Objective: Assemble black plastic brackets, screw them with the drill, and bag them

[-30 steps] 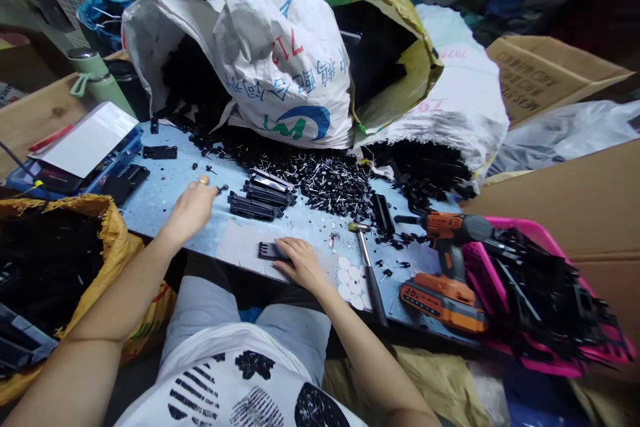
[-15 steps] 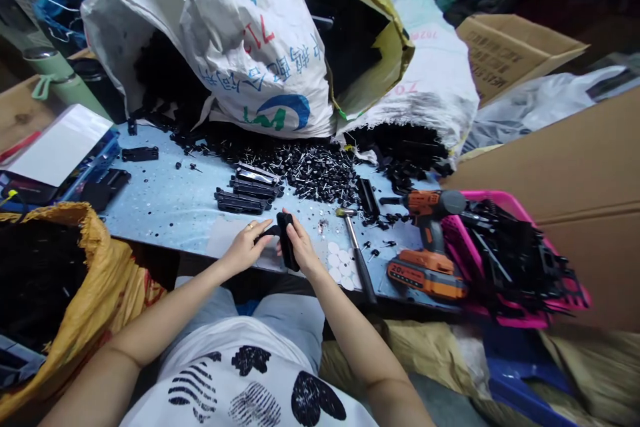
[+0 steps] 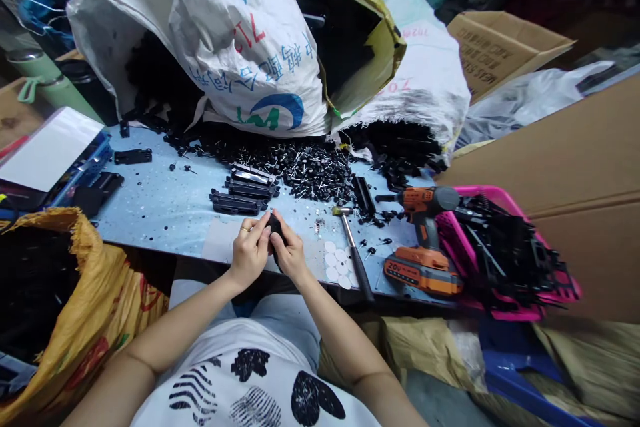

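Note:
Close together at the table's front edge, my left hand [image 3: 251, 250] and my right hand [image 3: 290, 255] both grip a black plastic part [image 3: 275, 227]. The thumbs press on it from the near side, and the fingers cover much of it. Whether a second piece is inside the grip is hidden. Just beyond the hands lies a stack of long black plastic parts [image 3: 240, 202]. Behind that spreads a heap of small black pins with pale metal shafts [image 3: 315, 170]. To the right rests a hammer [image 3: 356, 253] beside several white round discs [image 3: 337, 263].
An orange cordless drill [image 3: 423, 263] stands right of the hammer, against a pink basket [image 3: 500, 197] of black parts. White woven sacks [image 3: 250, 67] line the back. An orange sack [image 3: 100, 280] stands at left, near a green flask [image 3: 55, 83] and a white board [image 3: 50, 147].
My left hand has moved right to meet my right hand, and the black piece it held is now against the other part. Both hands now close on it together. The view has shifted slightly.

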`<state>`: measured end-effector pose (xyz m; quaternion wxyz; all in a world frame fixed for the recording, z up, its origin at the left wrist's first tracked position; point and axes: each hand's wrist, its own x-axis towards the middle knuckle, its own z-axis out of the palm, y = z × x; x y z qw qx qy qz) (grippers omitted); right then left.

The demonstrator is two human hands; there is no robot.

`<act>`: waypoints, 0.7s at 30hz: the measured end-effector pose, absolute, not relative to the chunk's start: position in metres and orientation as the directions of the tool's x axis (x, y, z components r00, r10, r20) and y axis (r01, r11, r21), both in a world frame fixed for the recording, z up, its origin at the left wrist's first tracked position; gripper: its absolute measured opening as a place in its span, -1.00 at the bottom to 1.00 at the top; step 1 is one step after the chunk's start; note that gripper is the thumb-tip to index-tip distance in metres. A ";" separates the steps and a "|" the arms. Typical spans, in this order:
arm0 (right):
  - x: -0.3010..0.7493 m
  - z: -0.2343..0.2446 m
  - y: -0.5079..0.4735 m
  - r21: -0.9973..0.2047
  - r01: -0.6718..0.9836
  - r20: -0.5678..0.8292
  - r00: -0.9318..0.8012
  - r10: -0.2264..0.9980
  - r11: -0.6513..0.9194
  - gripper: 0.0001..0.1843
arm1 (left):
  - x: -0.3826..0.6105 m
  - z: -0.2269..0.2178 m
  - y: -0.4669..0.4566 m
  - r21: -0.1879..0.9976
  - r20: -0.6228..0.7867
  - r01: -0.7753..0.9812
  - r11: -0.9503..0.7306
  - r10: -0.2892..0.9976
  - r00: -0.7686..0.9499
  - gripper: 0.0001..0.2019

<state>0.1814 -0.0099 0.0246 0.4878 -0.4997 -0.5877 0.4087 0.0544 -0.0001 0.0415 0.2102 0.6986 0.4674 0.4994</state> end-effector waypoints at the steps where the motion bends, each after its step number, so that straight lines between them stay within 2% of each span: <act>1: 0.177 0.022 -0.012 -0.965 0.198 0.171 -0.013 0.985 0.170 -0.40 | 0.054 0.042 0.001 0.757 0.512 0.434 -0.488 0.856 0.070 -0.64; 4: 0.170 0.017 -0.015 -0.958 0.241 0.153 -0.016 0.988 0.153 -0.38 | 0.051 0.038 0.008 0.762 0.511 0.398 -0.511 0.852 0.115 -0.65; 6: 0.173 0.017 -0.009 -0.926 0.336 0.152 -0.087 0.985 0.172 -0.38 | 0.049 0.031 0.010 0.808 0.450 0.383 -0.447 0.889 0.088 -0.65; 8: 0.186 0.019 0.009 -0.834 0.503 0.144 -0.198 0.970 0.226 -0.41 | 0.048 0.019 0.008 0.896 0.304 0.337 -0.289 0.953 0.009 -0.63; 10: 0.213 0.024 0.041 -0.702 0.665 0.128 -0.235 0.964 0.255 -0.44 | 0.047 0.005 0.002 0.963 0.122 0.250 -0.104 0.991 -0.055 -0.58; 13: 0.279 0.029 0.109 -0.574 0.807 0.186 -0.037 0.982 0.139 -0.47 | 0.037 -0.011 -0.009 0.972 -0.019 0.233 0.031 0.999 -0.051 -0.51; 15: 0.330 0.032 0.156 -0.483 0.875 0.225 0.151 0.963 -0.024 -0.50 | 0.026 -0.015 -0.014 0.932 -0.001 0.363 0.006 1.000 -0.013 -0.49; 17: 0.375 0.035 0.196 -0.381 0.906 0.241 0.292 0.926 -0.186 -0.51 | 0.015 -0.017 -0.016 0.831 0.104 0.546 -0.107 0.994 0.037 -0.48; 21: 0.430 0.041 0.253 -0.252 0.881 0.249 0.459 0.853 -0.401 -0.51 | -0.002 -0.022 -0.007 0.492 0.449 0.780 -0.388 0.880 0.154 -0.47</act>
